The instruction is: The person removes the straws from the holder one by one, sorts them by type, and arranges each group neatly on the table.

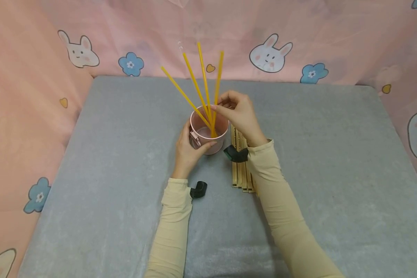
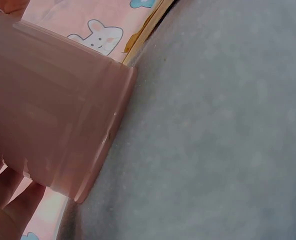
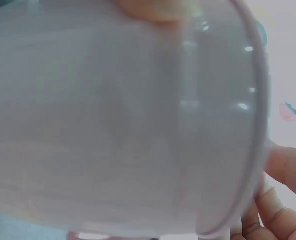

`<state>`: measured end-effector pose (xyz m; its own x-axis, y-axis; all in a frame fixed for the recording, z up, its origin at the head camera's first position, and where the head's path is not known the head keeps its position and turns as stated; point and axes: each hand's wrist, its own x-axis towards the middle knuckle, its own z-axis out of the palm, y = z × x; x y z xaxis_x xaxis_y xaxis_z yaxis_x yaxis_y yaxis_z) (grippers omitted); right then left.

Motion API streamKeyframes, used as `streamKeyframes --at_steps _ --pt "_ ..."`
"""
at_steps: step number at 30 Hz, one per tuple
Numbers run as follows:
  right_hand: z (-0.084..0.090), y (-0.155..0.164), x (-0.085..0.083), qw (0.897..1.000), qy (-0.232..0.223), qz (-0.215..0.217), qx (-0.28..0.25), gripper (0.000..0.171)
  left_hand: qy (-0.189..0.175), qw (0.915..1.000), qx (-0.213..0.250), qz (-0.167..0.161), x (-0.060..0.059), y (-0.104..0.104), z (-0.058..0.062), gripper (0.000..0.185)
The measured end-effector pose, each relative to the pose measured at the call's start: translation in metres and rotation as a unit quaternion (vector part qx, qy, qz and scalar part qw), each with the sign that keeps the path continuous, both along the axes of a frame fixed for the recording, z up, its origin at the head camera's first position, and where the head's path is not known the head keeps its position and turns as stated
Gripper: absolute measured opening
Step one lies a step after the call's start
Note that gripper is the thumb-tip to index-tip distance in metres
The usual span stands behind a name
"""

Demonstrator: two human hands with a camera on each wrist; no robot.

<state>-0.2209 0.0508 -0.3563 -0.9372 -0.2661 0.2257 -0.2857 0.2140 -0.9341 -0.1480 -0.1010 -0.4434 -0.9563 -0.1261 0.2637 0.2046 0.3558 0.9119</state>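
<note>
Left hand [image 1: 187, 152] is wrapping its fingers round the pink cup [image 1: 208, 133] mid-table while the right hand [image 1: 239, 114], just above the rim, is seemingly pinching one yellow stick [image 1: 216, 90], and a careless tug could be tipping the cup.

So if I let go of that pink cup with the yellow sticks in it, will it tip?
Possibly. The yellow sticks rise far above the pink cup and fan leftward, so it looks top-heavy. The left hand grips it, and the cup looks like light plastic.
</note>
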Motion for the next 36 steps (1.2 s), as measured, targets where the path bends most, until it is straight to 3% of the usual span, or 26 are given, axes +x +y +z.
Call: streamKeyframes --at_steps 17,28,36 --pt "-0.003 0.031 0.026 0.993 -0.006 -0.016 -0.117 0.006 -0.007 0.9999 0.009 -0.002 -0.001 0.001 0.001 0.092" --pt "0.008 0.043 0.029 0.978 0.04 -0.046 -0.2 0.007 -0.005 0.9999 0.016 -0.001 -0.002 0.0 0.0 0.093" --pt "0.015 0.052 0.033 0.973 0.056 -0.073 -0.214 0.004 -0.008 0.9999 0.01 0.001 -0.002 0.0 0.0 0.093"
